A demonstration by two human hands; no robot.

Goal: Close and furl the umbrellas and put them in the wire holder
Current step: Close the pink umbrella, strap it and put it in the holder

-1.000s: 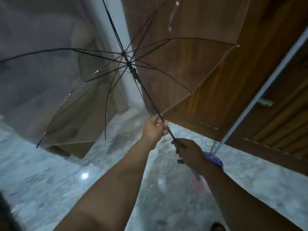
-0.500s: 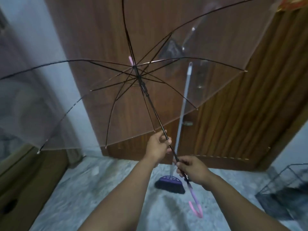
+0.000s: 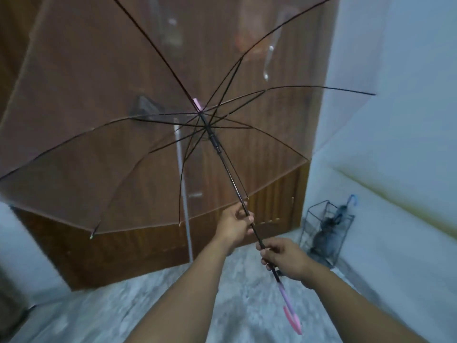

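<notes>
Open clear umbrella (image 3: 223, 167), both hands gripping its shaft, wire holder (image 3: 326, 227) by wall

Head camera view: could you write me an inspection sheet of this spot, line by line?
Surface: grey speckled stone floor.
Job's things: open clear plastic umbrella with black ribs, pink hooked handle; black wire holder in the corner, holding a furled dark umbrella with blue handle.
Clutter: grey broom pole against the door.
Grips: left hand and right hand both grip the black shaft.
Cables: nothing seen.
Surroundings: brown wooden door, pale wall.
</notes>
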